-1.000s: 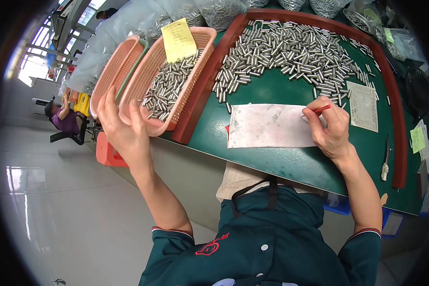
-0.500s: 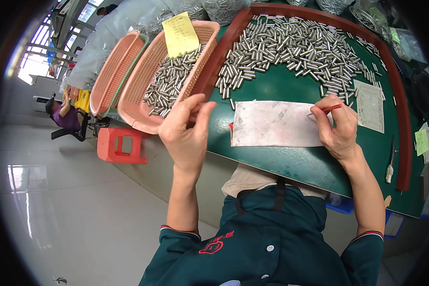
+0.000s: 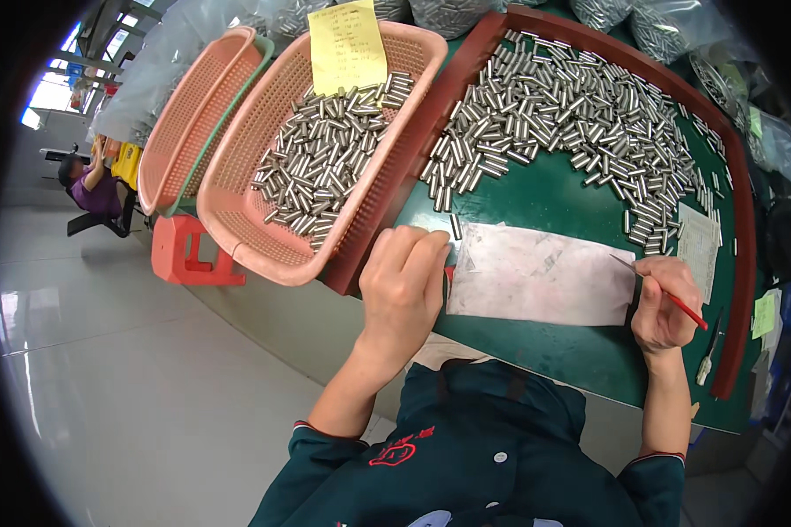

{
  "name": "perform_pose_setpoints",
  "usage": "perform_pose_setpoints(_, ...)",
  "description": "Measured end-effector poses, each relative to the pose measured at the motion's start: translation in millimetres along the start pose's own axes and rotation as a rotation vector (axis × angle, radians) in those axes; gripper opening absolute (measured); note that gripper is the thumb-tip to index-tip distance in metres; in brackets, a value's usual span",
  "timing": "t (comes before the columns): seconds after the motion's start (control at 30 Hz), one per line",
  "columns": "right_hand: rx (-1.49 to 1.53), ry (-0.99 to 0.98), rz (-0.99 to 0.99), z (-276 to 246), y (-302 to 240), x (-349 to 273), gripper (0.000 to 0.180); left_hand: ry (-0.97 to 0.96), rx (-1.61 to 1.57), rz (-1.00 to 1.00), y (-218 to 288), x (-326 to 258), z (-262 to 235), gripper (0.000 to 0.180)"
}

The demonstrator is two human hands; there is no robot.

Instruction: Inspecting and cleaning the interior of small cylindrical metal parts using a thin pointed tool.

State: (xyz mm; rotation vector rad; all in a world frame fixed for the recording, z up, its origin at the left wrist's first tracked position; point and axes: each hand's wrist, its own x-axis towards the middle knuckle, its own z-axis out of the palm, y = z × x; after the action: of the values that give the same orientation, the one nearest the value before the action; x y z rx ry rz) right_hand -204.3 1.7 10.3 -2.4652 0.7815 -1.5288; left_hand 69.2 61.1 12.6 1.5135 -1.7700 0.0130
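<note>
My left hand (image 3: 402, 285) is closed, its fingers curled at the left end of a whitish cloth pad (image 3: 536, 274). What the fingers hold, if anything, is hidden. At the pad's right end my right hand (image 3: 668, 307) grips a slim red-handled tool (image 3: 685, 310) with a pointed metal tip, which sits over the pad's upper right corner. Beyond the pad, many short shiny metal pins (image 3: 571, 114) lie heaped on the green tabletop (image 3: 545, 189). One loose pin (image 3: 455, 227) rests just above the pad's left corner.
Left of a dark red wooden border (image 3: 394, 198) stands a pink basket (image 3: 228, 224) of pins with a yellow note (image 3: 349, 48). More baskets (image 3: 189, 119), a red stool (image 3: 189, 255) and a seated person (image 3: 97, 189) are farther left. A paper sheet (image 3: 699, 250) and white-handled tool (image 3: 705, 369) lie right.
My left hand has moved from beside the basket to the pad's left end, its fingers now curled. My right hand has turned the red-handled tool over the pad. The view has shifted.
</note>
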Motion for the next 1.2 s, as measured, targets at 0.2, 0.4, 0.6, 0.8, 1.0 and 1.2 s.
perform_pose_setpoints(0.2,-0.011,-0.025,0.013,-1.4,4.7,3.1,0.015,-0.040,0.042,-0.018,-16.0,17.4,8.1,0.014)
perform_pose_setpoints(0.4,-0.079,-0.045,0.008,-9.1,7.6,7.4,0.015,-0.146,0.062,-0.014,-17.1,23.4,12.8,0.025)
perform_pose_setpoints(0.6,-0.130,-0.062,0.015,-6.9,10.0,6.8,0.017,-0.332,0.154,0.086,-21.5,38.0,13.4,0.024)
perform_pose_setpoints(0.8,-0.158,-0.024,0.013,-9.4,14.2,8.5,0.019,-0.449,0.292,0.225,-16.1,51.0,12.1,0.021)
perform_pose_setpoints(1.0,-0.068,0.014,-0.033,-3.8,6.0,10.2,0.018,-0.462,0.361,0.307,-14.1,57.2,11.0,0.007)
perform_pose_setpoints(1.2,0.006,0.141,0.004,-11.7,-0.9,8.0,0.020,-0.221,0.007,0.186,5.1,63.7,11.0,0.011)
